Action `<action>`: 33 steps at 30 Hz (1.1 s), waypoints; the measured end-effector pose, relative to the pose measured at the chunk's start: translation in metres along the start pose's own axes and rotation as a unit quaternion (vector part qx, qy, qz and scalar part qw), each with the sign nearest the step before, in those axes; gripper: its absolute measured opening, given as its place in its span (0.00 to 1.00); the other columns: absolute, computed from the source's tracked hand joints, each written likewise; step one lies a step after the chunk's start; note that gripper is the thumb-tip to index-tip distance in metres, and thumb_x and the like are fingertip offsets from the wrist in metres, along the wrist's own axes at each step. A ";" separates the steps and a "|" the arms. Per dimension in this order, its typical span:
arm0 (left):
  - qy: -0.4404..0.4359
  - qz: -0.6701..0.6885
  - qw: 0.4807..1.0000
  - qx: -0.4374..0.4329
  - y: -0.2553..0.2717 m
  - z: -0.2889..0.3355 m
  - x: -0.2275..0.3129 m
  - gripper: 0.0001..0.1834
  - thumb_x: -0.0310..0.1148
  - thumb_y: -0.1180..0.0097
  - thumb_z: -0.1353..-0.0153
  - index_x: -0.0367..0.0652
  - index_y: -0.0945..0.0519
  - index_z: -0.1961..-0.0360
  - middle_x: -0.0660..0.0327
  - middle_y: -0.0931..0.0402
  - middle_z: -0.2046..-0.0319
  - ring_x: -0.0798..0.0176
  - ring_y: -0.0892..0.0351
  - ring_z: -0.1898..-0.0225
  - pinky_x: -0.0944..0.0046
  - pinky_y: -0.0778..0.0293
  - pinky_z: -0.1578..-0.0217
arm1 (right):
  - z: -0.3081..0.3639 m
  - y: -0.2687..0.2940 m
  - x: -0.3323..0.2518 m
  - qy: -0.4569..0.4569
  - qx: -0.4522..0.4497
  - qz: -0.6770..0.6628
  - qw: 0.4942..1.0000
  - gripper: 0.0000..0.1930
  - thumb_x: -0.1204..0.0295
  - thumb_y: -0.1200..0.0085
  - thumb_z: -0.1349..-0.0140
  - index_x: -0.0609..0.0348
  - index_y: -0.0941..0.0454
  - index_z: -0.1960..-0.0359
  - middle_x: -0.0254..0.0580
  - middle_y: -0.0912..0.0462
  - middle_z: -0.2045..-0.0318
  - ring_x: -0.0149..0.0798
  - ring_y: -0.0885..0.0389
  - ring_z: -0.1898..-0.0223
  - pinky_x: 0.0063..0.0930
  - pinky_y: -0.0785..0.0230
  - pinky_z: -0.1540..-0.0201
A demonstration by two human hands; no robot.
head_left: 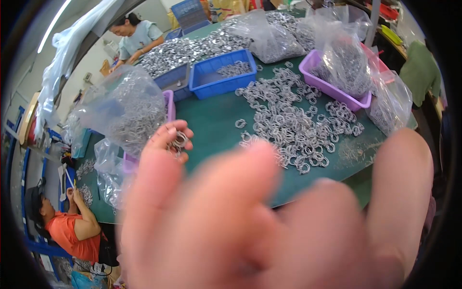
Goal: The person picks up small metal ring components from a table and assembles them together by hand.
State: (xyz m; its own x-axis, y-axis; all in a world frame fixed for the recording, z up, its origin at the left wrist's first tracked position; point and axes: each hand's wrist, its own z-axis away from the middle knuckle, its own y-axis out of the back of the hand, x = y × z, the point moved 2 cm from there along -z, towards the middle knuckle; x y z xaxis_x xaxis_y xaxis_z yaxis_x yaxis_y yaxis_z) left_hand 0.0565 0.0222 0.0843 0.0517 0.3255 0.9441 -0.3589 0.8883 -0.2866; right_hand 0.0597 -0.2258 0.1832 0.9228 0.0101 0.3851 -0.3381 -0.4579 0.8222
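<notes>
My right hand (269,226) is raised very close to the camera, blurred, and fills the lower half of the view; its fingers are spread and nothing shows in it. Behind it, my left hand (166,135) hovers over the green table (211,120) with its fingertips pinched on a few small metal rings (180,140). A loose pile of the same silver rings (288,120) lies spread on the table to the right of that hand. The near table edge is hidden by my right hand.
A blue bin (219,77) with some rings and a purple bin (332,89) stand at the back. Clear plastic bags of rings sit at left (127,108) and right (344,62). One person (137,36) works at the far side, another in orange (72,229) at lower left.
</notes>
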 end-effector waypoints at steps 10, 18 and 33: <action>-0.353 -0.467 0.798 0.146 0.048 -0.048 0.182 0.12 0.35 0.52 0.42 0.45 0.25 0.58 0.71 0.27 0.68 0.77 0.33 0.71 0.77 0.37 0.74 | 0.035 -0.059 0.059 -0.153 -0.064 0.079 0.983 0.09 0.73 0.49 0.59 0.60 0.29 0.74 0.37 0.26 0.78 0.38 0.25 0.74 0.27 0.34 0.76; -0.192 -0.745 0.624 0.133 0.089 -0.070 0.177 0.14 0.34 0.51 0.45 0.34 0.25 0.63 0.59 0.25 0.74 0.64 0.27 0.71 0.68 0.32 0.66 | 0.071 -0.182 0.107 -0.341 -0.295 -0.151 0.879 0.15 0.69 0.47 0.50 0.55 0.27 0.58 0.45 0.23 0.64 0.47 0.26 0.58 0.39 0.34 0.56; -0.399 -0.522 0.754 -0.026 0.019 -0.021 -0.037 0.06 0.24 0.47 0.50 0.37 0.23 0.68 0.58 0.26 0.69 0.65 0.28 0.67 0.69 0.32 0.65 | 0.007 -0.294 0.084 -0.224 -0.275 -0.117 0.928 0.19 0.77 0.50 0.54 0.46 0.25 0.57 0.38 0.26 0.62 0.42 0.28 0.56 0.37 0.37 0.54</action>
State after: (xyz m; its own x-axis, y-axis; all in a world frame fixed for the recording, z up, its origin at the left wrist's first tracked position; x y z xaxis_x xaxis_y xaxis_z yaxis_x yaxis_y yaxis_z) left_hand 0.0671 0.0338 0.0401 -0.3035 -0.8391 0.4515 -0.4722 0.5440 0.6935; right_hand 0.2382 -0.0969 -0.0289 0.9250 -0.3755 0.0580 -0.0485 0.0348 0.9982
